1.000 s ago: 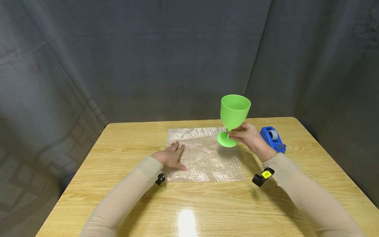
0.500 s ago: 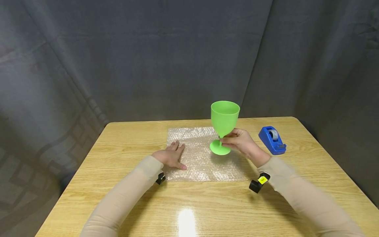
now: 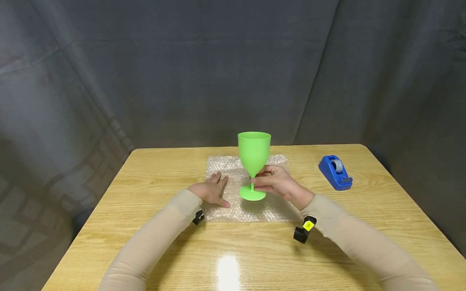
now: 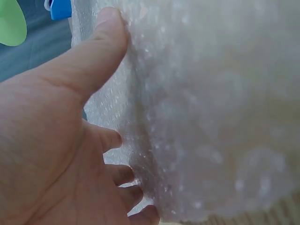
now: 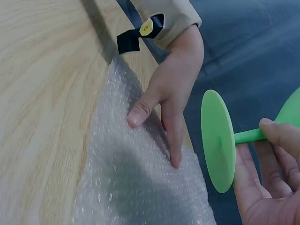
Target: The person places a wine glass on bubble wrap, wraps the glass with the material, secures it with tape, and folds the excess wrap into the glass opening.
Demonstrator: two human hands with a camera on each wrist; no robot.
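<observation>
A sheet of bubble wrap (image 3: pixel 229 210) lies flat on the wooden table. My left hand (image 3: pixel 211 192) rests on its left part with fingers spread; the left wrist view shows the thumb (image 4: pixel 105 42) and fingertips against the bubbles. My right hand (image 3: pixel 278 184) pinches the thin stem of a green plastic goblet (image 3: pixel 253 151), upright above the middle of the sheet. In the right wrist view the goblet's round foot (image 5: pixel 218 140) stands apart from the bubble wrap, whose surface carries a shadow. The bowl is mostly out of that view.
A blue tape dispenser (image 3: pixel 335 173) with a roll of clear tape stands at the right of the table (image 3: pixel 364 210). A dark grey curtain (image 3: pixel 218 72) hangs behind the table and along its sides.
My right hand has carried the goblet leftward and lower, from the right edge of the bubble wrap to over its middle. The left hand has stayed in place.
</observation>
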